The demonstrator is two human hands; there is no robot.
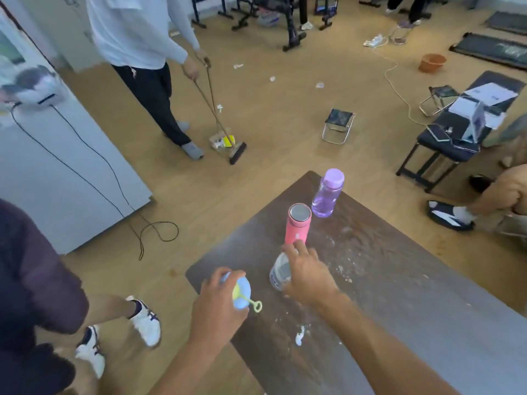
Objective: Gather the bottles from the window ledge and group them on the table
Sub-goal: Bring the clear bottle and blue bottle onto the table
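On the dark wooden table stand a purple translucent bottle and, just in front of it, a pink flask with a silver lid. My left hand grips a light blue bottle with a yellow-green loop, held above the table's near left corner. My right hand is wrapped around a clear bottle with a grey label, close in front of the pink flask. Whether either held bottle touches the tabletop I cannot tell.
White crumbs and a white smear dot the table. A person sweeps the floor with a broom. Another person's legs in white sneakers stand left of the table. A white cabinet, a folding stool and a bench surround it.
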